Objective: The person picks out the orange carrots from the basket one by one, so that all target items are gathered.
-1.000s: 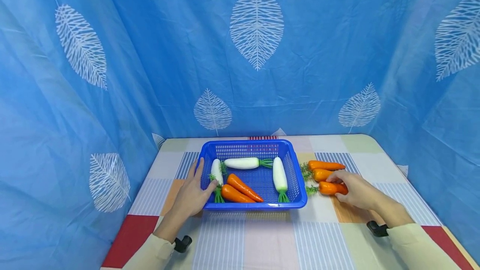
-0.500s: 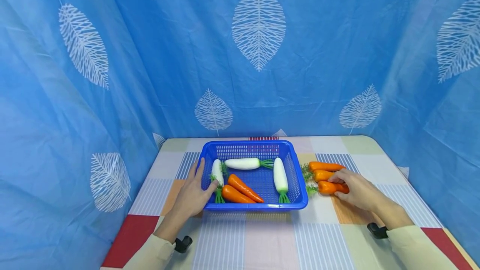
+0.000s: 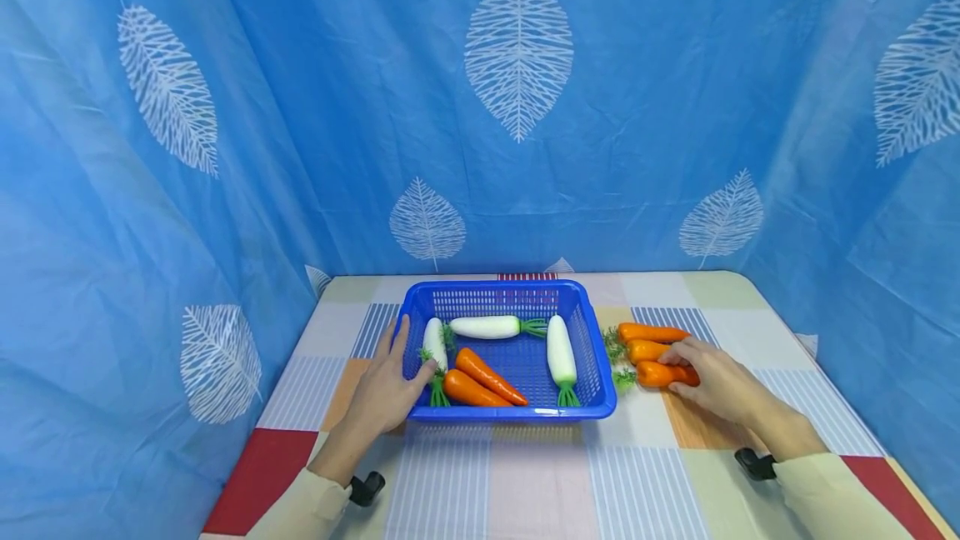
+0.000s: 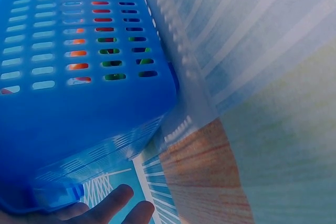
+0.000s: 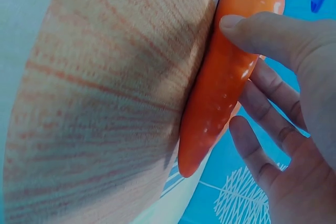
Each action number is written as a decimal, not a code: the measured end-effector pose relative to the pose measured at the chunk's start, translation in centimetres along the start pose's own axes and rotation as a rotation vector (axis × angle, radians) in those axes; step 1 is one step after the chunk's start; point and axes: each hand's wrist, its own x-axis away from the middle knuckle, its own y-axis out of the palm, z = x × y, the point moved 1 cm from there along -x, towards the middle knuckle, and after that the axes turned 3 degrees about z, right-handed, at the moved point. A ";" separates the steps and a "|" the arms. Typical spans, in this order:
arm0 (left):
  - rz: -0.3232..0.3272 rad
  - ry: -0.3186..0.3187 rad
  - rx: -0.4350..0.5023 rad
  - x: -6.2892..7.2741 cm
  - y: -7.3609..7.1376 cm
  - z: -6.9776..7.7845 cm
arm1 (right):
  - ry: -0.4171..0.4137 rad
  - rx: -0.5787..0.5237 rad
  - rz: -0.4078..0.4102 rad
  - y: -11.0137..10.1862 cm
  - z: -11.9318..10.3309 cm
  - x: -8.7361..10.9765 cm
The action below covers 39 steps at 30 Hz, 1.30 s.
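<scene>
In the head view, my right hand (image 3: 716, 382) pinches the nearest orange carrot (image 3: 660, 374), which lies on the cloth with its leafy end toward the basket. The right wrist view shows the thumb (image 5: 252, 30) pressed on this carrot's near side, the fingers reaching behind it. Two more carrots (image 3: 651, 332) lie just beyond. A blue plastic basket (image 3: 517, 412) stands left of them. My left hand (image 3: 384, 390) rests at its left rim, fingers straight and spread, thumb over the front left corner. Inside lie three white radishes (image 3: 483, 327) and two carrots (image 3: 472, 387).
A patchwork-checked tablecloth (image 3: 540, 482) covers the table. Blue curtains (image 3: 600, 107) with white leaf prints hang around its back and both sides. In the left wrist view the slotted side of the basket fills the upper left.
The head view has shifted very slightly. Both hands, the basket and the vegetables stay almost where they were, with the right hand still at the nearest carrot.
</scene>
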 end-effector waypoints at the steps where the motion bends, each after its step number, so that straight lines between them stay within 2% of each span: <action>1: 0.000 -0.002 0.000 0.0 0.0 0.0 | -0.002 0.002 0.005 0.0 0.0 0.0; 15: 0.002 -0.008 -0.001 0.0 0.0 0.0 | -0.004 -0.016 -0.030 -0.2 0.0 0.2; 22: 0.006 -0.007 0.002 0.0 0.1 0.0 | -0.055 -0.029 0.020 0.1 0.0 0.1; 27: 0.007 -0.005 -0.002 -0.1 0.1 0.1 | -0.030 -0.036 -0.010 -0.7 -0.4 0.1; 30: 0.009 0.000 0.000 -0.2 0.1 0.1 | -0.024 -0.048 -0.023 -1.6 -1.1 0.0; 33: 0.010 -0.003 0.011 -0.2 0.1 0.2 | -0.065 -0.061 -0.007 -2.5 -2.2 -0.5; 39: 0.007 -0.017 0.023 -0.1 0.0 0.1 | -0.152 -0.082 0.027 -4.2 -6.0 -2.6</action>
